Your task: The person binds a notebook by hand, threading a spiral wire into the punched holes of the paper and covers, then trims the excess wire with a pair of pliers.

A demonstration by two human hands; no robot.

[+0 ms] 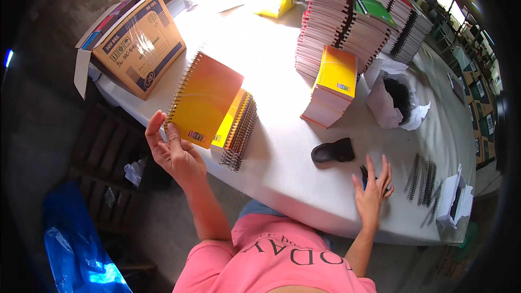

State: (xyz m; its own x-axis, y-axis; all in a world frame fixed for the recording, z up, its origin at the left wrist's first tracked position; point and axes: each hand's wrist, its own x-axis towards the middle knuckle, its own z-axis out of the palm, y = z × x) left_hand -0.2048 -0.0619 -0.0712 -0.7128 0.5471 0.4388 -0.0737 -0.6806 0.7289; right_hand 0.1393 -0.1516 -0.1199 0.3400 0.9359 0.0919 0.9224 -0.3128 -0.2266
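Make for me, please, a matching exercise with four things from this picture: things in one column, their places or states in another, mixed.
Column 1
1. Left hand
2. Right hand
3. Cardboard box
4. Yellow tub

Column 2
A. Filled with dark material, at the far side of the white-covered table
B. Fingers spread, close to a dark object
C. Holding a yellow notebook near its spiral edge
D. Flaps open, at the left side

Right pairs: 1-C, 2-B, 3-D, 4-A
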